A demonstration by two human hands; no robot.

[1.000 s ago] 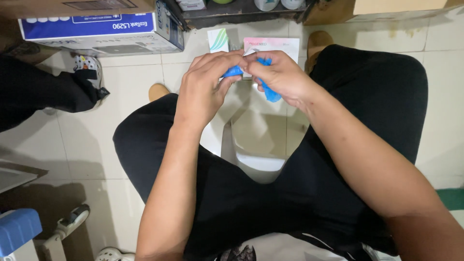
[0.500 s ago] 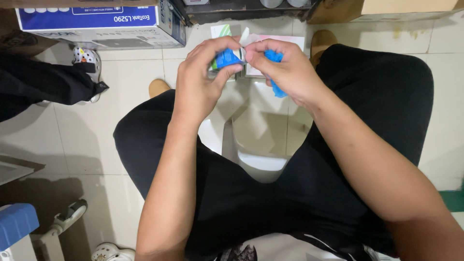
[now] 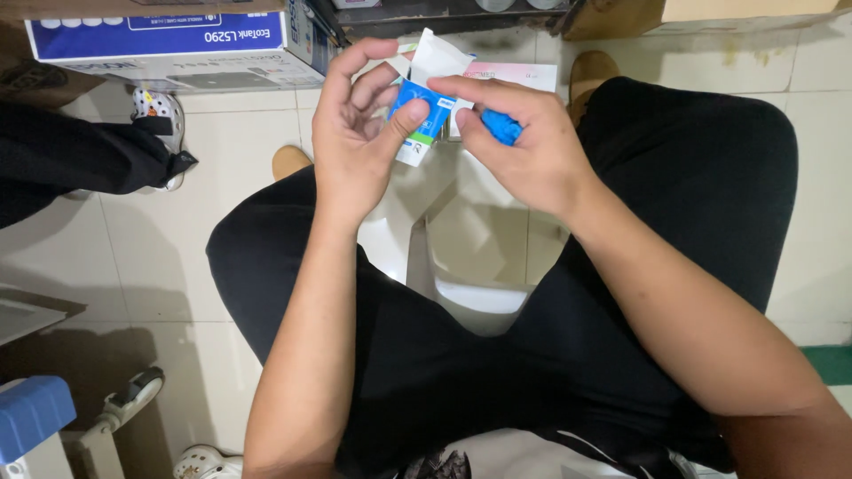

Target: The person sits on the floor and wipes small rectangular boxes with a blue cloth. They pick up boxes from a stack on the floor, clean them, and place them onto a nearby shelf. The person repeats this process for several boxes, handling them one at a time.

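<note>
While both hands close on it, the small blue-and-white carton (image 3: pixel 415 124) sits between left hand (image 3: pixel 355 133) and right hand (image 3: pixel 524 146).

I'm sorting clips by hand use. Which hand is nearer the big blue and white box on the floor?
Left. The left hand is just right of the box in the picture; the right hand is farther right, beyond the small blue carton both hold.

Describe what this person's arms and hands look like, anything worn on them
Both forearms are bare up to the frame edge, with no sleeves showing. The left hand and right hand wear no gloves, and no rings, watch or bracelet are visible. Nails look short and unpainted.
</note>
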